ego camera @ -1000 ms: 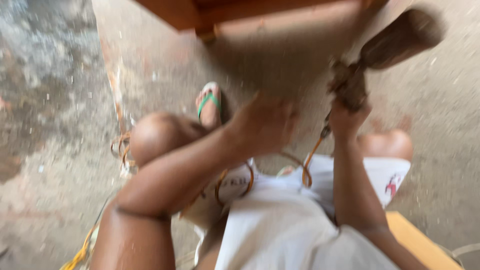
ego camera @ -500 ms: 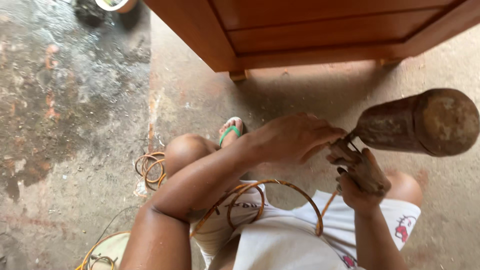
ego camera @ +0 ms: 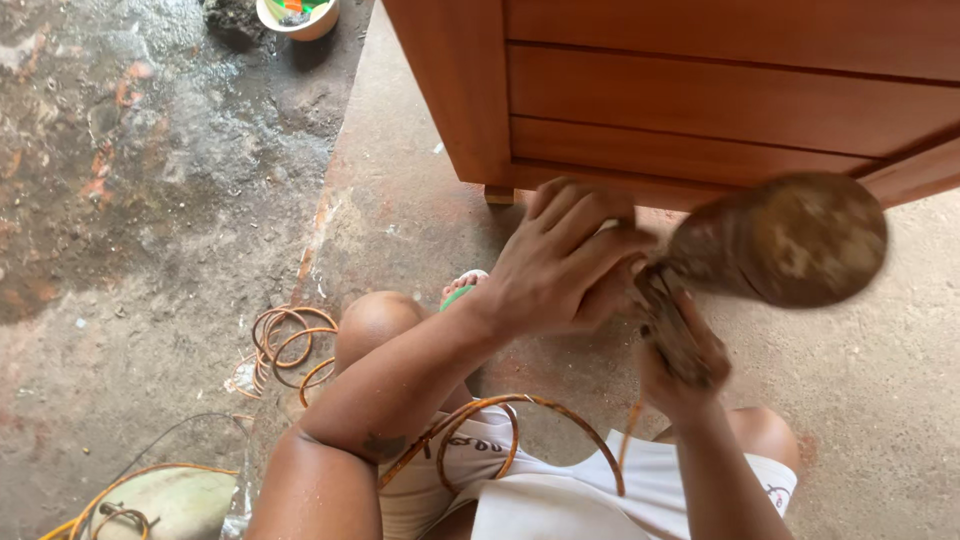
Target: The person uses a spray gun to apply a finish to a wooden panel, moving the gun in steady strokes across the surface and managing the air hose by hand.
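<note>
Rough, stained concrete floor (ego camera: 150, 200) under us, with a smooth orange-brown wooden cabinet (ego camera: 700, 90) ahead. Our right hand (ego camera: 680, 350) is wrapped tight around the grimy handle of a rusty, blurred, rounded tool (ego camera: 780, 250), while our left hand (ego camera: 565, 260) cups its neck, fingers curled, forearm stretched across our knee. Copper-coloured wire loops (ego camera: 285, 345) lie left. Compared with half a second back, the cabinet sits closer and the tool has shifted up.
</note>
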